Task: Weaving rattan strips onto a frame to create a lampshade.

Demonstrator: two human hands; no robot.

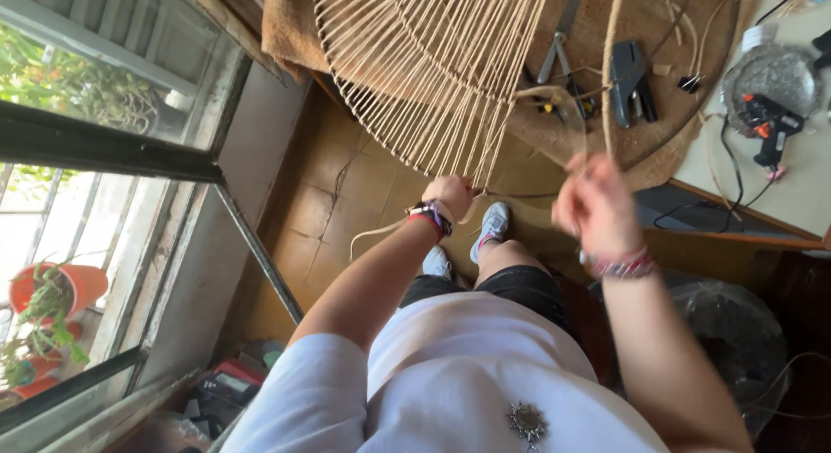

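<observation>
1. Left hand [450, 196] is closed, pinching cord ends at the woven frame's [424, 72] lower rim, beyond the table edge.
2. Right hand [595, 206], blurred, is closed around the cord [609, 81]; it should be kept taut.

Brown tiled floor [346, 202], sunlit window [104, 159], pale table [779, 185]

I see a table [783, 198] at the upper right with a brown mat [649, 133] spread over its near part. On the mat lie a wound string frame [433, 72], a black staple gun [630, 81], pliers [558, 59] and some loose cord scraps [684, 20]. On the bare tabletop rest a foil dish [770, 72] and a black glue gun [766, 124]. Below is a brown tiled floor [338, 202].
</observation>
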